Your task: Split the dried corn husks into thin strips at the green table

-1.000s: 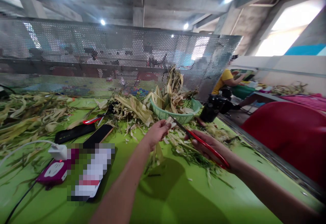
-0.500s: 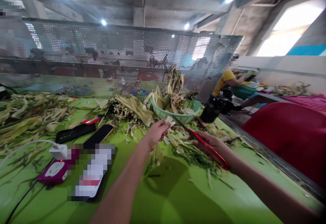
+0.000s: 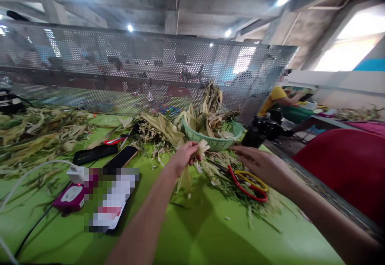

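Note:
Pale corn husk (image 3: 203,147) is pinched in my left hand (image 3: 184,155); its trimmed upper end fans out above the fingers and a strip hangs below. My right hand (image 3: 264,164) is empty, its fingers stretched out towards the basket. Just under and left of it, scissors (image 3: 247,184) with red and yellow handles lie on a heap of cut husk scraps (image 3: 224,178), their blades partly hidden among the scraps. Behind both hands stands a green plastic basket (image 3: 207,141) filled with dry corn husks (image 3: 210,116).
Husk piles (image 3: 45,140) cover the table's left side. Nearer are red-handled scissors (image 3: 116,140), a black case (image 3: 94,154), dark phone (image 3: 120,160), blurred-out phone (image 3: 112,204) and purple power strip (image 3: 70,196) with cables. A perforated metal screen (image 3: 144,72) stands behind; a person in yellow (image 3: 273,98) sits right.
My right hand has let go of the scissors, which now lie on the scraps, and has opened beside them. My left hand still holds the husk. The view has shifted slightly.

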The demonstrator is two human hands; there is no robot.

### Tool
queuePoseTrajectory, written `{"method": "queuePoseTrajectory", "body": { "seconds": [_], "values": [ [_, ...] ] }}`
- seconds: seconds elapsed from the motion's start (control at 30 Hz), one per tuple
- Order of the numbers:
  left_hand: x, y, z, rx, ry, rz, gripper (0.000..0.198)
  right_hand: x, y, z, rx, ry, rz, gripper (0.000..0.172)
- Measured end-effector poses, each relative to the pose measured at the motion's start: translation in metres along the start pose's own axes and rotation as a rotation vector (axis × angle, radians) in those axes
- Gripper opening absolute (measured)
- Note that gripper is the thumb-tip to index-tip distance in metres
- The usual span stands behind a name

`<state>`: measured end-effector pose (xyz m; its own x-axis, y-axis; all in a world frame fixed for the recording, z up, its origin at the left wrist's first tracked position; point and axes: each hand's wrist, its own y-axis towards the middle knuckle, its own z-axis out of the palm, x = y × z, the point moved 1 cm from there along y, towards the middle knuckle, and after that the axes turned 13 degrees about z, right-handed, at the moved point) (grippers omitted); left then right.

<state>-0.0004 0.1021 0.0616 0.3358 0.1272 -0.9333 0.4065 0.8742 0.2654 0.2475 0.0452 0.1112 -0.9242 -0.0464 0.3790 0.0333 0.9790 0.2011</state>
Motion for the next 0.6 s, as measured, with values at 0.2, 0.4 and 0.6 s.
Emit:
{"method": "queuePoseTrajectory", "body": {
  "seconds": [0.2, 0.4, 0.6],
  "values": [
    [-0.006, -0.003, 0.001, 0.003, 0.066, -0.019, 0.035, 0.079, 0.018, 0.015, 0.071, 0.183, -0.311, 0.041],
    [-0.003, -0.002, -0.005, 0.058, 0.060, 0.018, 0.041, 0.071, 0.043, 0.057, 0.239, 0.557, -0.098, 0.031],
    [0.003, 0.001, -0.026, 0.101, 0.256, -0.058, 0.044, 0.062, 0.056, 0.055, 0.167, 0.659, -0.058, 0.030]
  ]
}}
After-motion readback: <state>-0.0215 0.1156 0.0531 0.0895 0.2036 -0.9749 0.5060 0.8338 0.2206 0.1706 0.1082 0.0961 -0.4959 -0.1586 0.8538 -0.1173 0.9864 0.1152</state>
